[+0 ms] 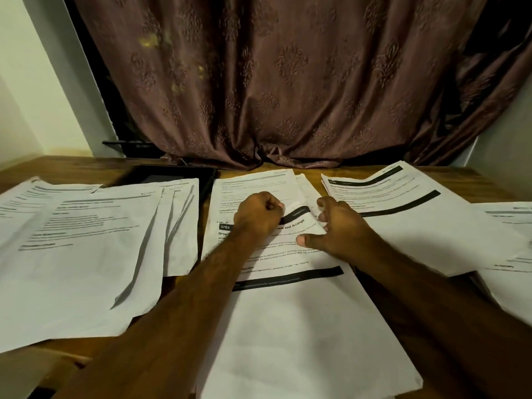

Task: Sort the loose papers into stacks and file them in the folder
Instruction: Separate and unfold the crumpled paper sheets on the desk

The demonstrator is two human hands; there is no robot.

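My left hand (257, 215) was closed to a fist, its fingers pinching the top edge of the middle sheet (288, 298), while my right hand (339, 228) rested on it with fingers loosely apart. I counted four groups of papers on the worktop (472, 182): left pile (86, 249), middle, right pile (403, 203), far-right sheets (512, 254); little bare wood stayed between them, and a dark tray (172, 174) lay behind.

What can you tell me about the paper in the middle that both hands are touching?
The middle paper is a white printed sheet with black bars, small text and the number 3703. It lies flat on the wooden table, slightly turned, over other sheets. Its top edge looks crumpled or torn. The left hand is curled at that edge, seemingly pinching it; the right hand rests on it, fingers bent.
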